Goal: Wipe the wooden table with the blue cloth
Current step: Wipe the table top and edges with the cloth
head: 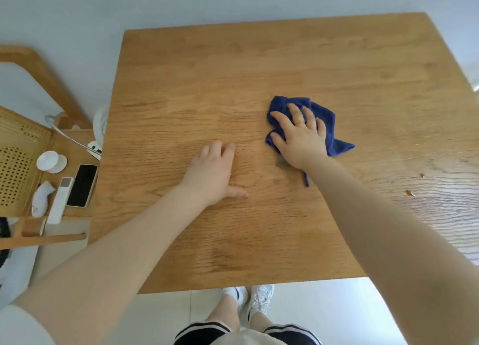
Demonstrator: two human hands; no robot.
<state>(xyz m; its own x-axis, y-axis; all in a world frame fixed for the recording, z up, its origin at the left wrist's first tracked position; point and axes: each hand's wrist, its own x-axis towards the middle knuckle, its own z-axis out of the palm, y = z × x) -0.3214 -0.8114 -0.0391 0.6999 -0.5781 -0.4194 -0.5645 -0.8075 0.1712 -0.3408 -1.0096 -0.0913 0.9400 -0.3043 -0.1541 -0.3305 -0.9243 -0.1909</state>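
Two hands: both lying flat, fingers straight.
Right hand (300, 134): pressing blue cloth (324, 121) onto bench (207, 72).
Left hand (215, 171): resting on bare wood.

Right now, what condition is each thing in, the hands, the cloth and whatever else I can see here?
Right hand: flat, fingers spread, pressing on the cloth.
Blue cloth: crumpled, lying on the table under that hand.
Left hand: open, palm down on bare wood.
Wooden table: bare but for the cloth and two small crumbs near the right edge.
Phone: screen dark, lying on the side stand.
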